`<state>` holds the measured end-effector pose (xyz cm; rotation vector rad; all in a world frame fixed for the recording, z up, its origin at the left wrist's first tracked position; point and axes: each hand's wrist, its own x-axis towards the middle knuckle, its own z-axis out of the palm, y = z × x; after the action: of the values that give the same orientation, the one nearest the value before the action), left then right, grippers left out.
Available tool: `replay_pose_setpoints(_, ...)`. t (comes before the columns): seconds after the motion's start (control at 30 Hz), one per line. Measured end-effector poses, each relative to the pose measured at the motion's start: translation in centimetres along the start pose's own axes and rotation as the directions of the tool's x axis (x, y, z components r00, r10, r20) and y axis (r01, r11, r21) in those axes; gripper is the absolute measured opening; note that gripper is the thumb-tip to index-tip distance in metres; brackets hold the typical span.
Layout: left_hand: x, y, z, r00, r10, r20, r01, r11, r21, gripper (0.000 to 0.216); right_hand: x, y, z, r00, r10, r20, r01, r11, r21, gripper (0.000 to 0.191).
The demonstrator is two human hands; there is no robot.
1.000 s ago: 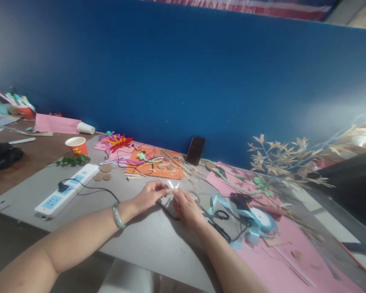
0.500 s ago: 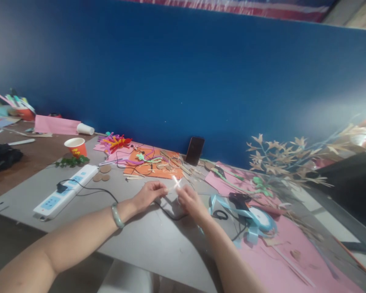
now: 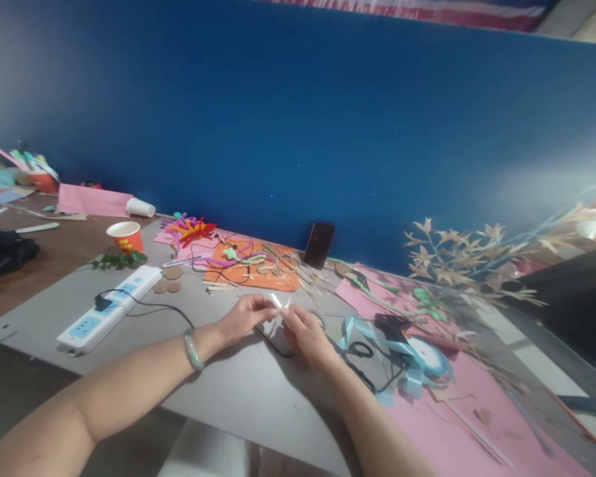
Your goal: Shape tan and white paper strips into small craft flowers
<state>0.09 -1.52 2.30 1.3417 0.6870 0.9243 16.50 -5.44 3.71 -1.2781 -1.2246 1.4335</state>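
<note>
Over the grey board (image 3: pixel 213 391), both my hands meet at a small white strip (image 3: pixel 275 301), thin and crossed or bent near its end. My left hand (image 3: pixel 248 317), with a pale green bangle at its wrist, is closed in a pinch at the strip's left side. From the right, the fingers of my right hand (image 3: pixel 305 334) pinch the same piece, their tips nearly touching the left ones. Fingertips hide part of the strip, and its material is too small to make out. A black cable (image 3: pixel 273 344) runs on the board beneath my hands.
Left lies a white power strip (image 3: pixel 89 326) near a red paper cup (image 3: pixel 129 240). Behind are orange paper (image 3: pixel 278 281), pipe cleaners (image 3: pixel 191 230) and a leaning phone (image 3: pixel 320 245). At right are a blue ribbon roll (image 3: pixel 430 358), pink paper (image 3: pixel 442 430) and dried-looking leafy stems (image 3: pixel 447 245).
My hands have drawn together, the left shifting slightly right to the white strip. The white cross between them has turned and now sits lower, partly covered by fingers.
</note>
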Motion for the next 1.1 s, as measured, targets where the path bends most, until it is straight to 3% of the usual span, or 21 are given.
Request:
replay_pose_setpoints(0.23,0.2,0.0,-0.5,0.998,0.015,-0.055,-0.014,1.0,0.026,0.026,-0.1,-0.5,-0.8,0.978,0.201,0.064,-0.21,0.954,0.216,0.041)
replay_pose_setpoints(0.47,0.5,-0.4,-0.7,0.998,0.007,-0.062,-0.009,1.0,-0.021,0.026,0.3,-1.3,-1.9,0.975,0.215,0.064,-0.222,0.888,0.402,0.042)
replay_pose_setpoints(0.57,0.5,-0.5,-0.6,0.995,-0.037,-0.09,0.031,0.997,-0.066,0.027,0.8,-1.3,-2.5,0.984,0.175,-0.031,-0.143,0.884,0.445,0.041)
replay_pose_setpoints(0.63,0.4,-0.5,-0.3,0.992,-0.064,-0.106,0.054,0.995,-0.089,0.027,1.0,-0.9,-2.5,0.986,0.139,-0.087,-0.097,0.922,0.374,0.042)
replay_pose_setpoints(0.77,0.0,-0.2,0.1,0.992,-0.077,-0.101,0.068,0.994,-0.087,0.025,0.8,0.5,-1.2,0.998,0.051,-0.035,-0.049,0.998,0.049,0.04)
replay_pose_setpoints(0.9,-0.1,-0.2,0.2,0.992,-0.088,-0.091,0.082,0.994,-0.07,0.024,0.5,0.9,0.0,0.991,-0.13,-0.045,0.117,0.968,-0.223,0.04)
replay_pose_setpoints(1.1,0.0,-0.3,0.2,0.994,-0.074,-0.079,0.07,0.996,-0.051,0.026,0.6,1.0,-0.1,0.977,-0.197,-0.076,0.166,0.939,-0.302,0.041)
